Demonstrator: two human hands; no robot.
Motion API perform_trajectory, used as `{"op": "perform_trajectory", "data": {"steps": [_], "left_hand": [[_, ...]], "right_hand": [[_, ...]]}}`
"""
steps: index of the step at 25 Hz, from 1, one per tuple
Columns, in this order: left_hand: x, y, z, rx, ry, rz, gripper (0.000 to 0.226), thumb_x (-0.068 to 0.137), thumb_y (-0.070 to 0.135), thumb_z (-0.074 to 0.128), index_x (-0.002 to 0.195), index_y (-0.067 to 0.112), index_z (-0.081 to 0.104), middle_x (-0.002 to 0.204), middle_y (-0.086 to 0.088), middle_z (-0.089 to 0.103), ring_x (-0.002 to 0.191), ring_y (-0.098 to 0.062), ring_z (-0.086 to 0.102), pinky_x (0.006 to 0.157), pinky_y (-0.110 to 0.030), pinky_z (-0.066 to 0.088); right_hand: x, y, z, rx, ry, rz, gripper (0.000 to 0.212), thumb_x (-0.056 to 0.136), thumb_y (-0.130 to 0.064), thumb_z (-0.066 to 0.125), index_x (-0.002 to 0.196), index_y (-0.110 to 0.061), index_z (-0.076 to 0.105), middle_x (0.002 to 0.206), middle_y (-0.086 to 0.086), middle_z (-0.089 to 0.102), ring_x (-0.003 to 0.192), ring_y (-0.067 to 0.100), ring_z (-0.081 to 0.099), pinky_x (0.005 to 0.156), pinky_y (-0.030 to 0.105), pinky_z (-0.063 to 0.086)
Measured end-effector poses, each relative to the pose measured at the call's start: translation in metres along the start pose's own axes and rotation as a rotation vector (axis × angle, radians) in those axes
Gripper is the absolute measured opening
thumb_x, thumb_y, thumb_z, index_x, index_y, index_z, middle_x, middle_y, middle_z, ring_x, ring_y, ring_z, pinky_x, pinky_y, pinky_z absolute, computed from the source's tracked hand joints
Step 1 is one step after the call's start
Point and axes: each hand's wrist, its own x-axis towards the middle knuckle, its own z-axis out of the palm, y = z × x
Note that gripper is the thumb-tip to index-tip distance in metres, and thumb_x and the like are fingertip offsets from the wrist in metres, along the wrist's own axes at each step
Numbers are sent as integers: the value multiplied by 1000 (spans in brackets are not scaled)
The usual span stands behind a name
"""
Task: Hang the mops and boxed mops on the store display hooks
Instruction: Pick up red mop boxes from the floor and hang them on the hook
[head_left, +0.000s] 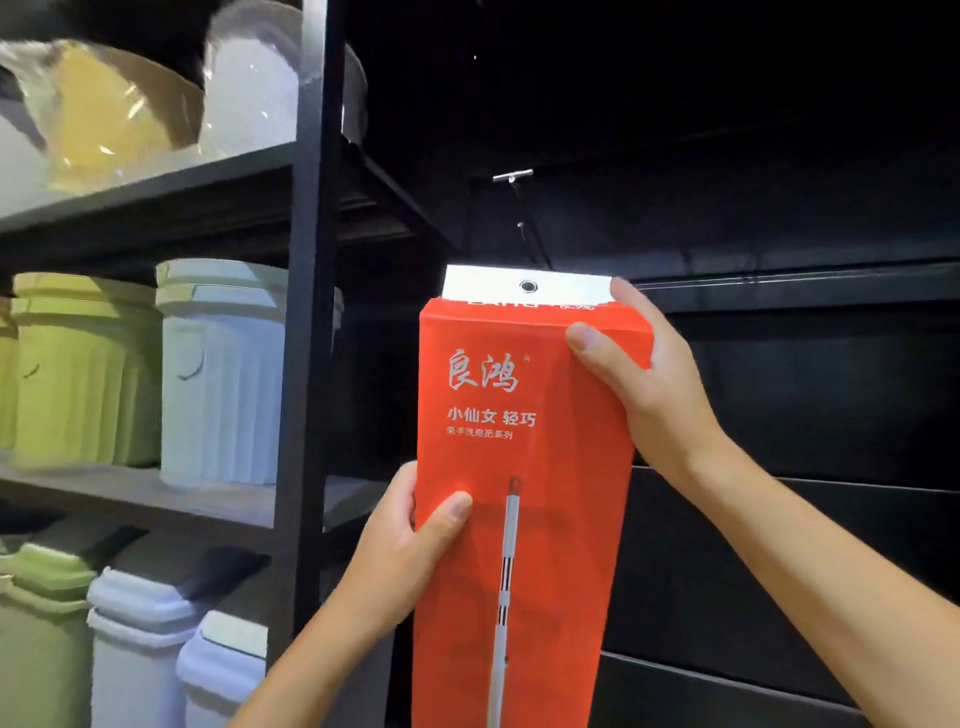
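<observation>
Two hands, left (410, 540), right (644, 387), grip carton (561, 467); tall, smooth, red.

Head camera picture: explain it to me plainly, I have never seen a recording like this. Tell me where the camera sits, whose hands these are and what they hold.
There is no machine here. A person wears one wide-angle camera on the head, so you see their own arms stretched forward. The left hand grips the left edge of a tall red box, a boxed mop; the right hand grips its upper right corner. The box's white tab has a round hole, held just below a metal hook on the dark wall; it does not look threaded on. Left of that, a black rack carries green bins and white bins.
</observation>
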Motion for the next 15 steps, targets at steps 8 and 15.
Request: {"op": "perform_trajectory", "data": {"steps": [8,15], "left_hand": [[69,22,-3,2,-2,129,90,58,98,61,125,37,62,117,18,75,108,-3,73,89,-27,58],[88,6,5,-49,21,125,92,58,98,61,125,35,63,117,16,76,108,-3,73,91,-30,58]], "right_hand": [[67,-16,-3,-210,51,-105,112,66,-84,71,156,-26,38,158,4,50,145,24,50,116,53,45],[77,-9,0,-240,34,-55,123,65,-83,73,163,-24,28,150,-6,56,132,15,61,106,46,56]]}}
